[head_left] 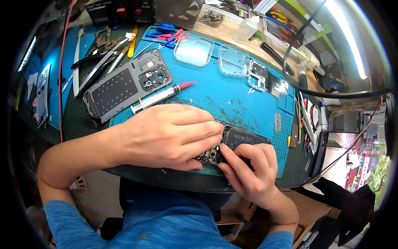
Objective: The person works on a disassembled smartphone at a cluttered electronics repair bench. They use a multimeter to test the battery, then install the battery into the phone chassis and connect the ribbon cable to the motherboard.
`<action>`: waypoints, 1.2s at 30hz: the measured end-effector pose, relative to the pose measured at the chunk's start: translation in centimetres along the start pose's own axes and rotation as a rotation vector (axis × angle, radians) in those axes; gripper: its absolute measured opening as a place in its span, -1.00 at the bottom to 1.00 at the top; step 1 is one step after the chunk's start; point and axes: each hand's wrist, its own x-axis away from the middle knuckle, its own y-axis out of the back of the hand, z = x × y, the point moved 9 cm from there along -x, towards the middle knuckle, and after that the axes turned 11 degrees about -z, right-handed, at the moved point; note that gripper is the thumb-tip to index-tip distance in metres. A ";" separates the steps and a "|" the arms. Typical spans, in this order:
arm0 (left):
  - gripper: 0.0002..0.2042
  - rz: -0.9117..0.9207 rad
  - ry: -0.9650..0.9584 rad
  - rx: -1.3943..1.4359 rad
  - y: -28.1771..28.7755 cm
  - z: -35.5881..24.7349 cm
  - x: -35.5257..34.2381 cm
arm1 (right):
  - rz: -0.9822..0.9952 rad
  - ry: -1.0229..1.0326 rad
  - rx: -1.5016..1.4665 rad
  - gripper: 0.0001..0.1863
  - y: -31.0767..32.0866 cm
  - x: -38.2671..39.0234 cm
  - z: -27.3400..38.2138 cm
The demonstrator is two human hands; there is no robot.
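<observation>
An opened phone, battery and circuit board exposed, lies on the blue work mat. My left hand covers its left end, fingers together and resting on it, their tips partly hidden. At the board beside the battery, my right hand presses with its index finger, the other fingers curled and the thumb at the lower edge. Just beyond my left hand lie a syringe with a red tip and a detached grey phone back.
Tweezers, pink and blue pry tools, two clear plastic boxes, phone parts and a white bottle surround the work. A black cable arches at the upper right; more tools lie by the mat's right edge.
</observation>
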 end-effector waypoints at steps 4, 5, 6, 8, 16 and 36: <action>-0.53 -0.023 -0.017 0.006 0.3 -0.1 -0.1 | -0.013 -0.020 -0.040 -0.58 -0.1 -0.2 -0.2; -0.54 -0.029 -0.028 0.010 0.4 -0.2 -0.1 | -0.015 -0.020 -0.044 -0.59 0.0 -0.2 -0.2; -0.54 -0.016 -0.023 0.012 0.4 -0.2 0.0 | -0.016 -0.021 -0.046 -0.59 0.0 -0.2 -0.3; -0.54 0.009 -0.011 0.013 0.3 -0.2 0.1 | -0.016 -0.017 -0.042 -0.59 0.1 -0.2 -0.2; -0.54 0.026 -0.023 0.024 0.3 -0.5 0.7 | -0.012 -0.011 -0.026 -0.58 0.1 0.0 -0.2; -0.55 0.094 0.005 -0.030 0.1 -0.5 0.4 | -0.079 0.028 -0.064 -0.62 0.6 0.1 -0.5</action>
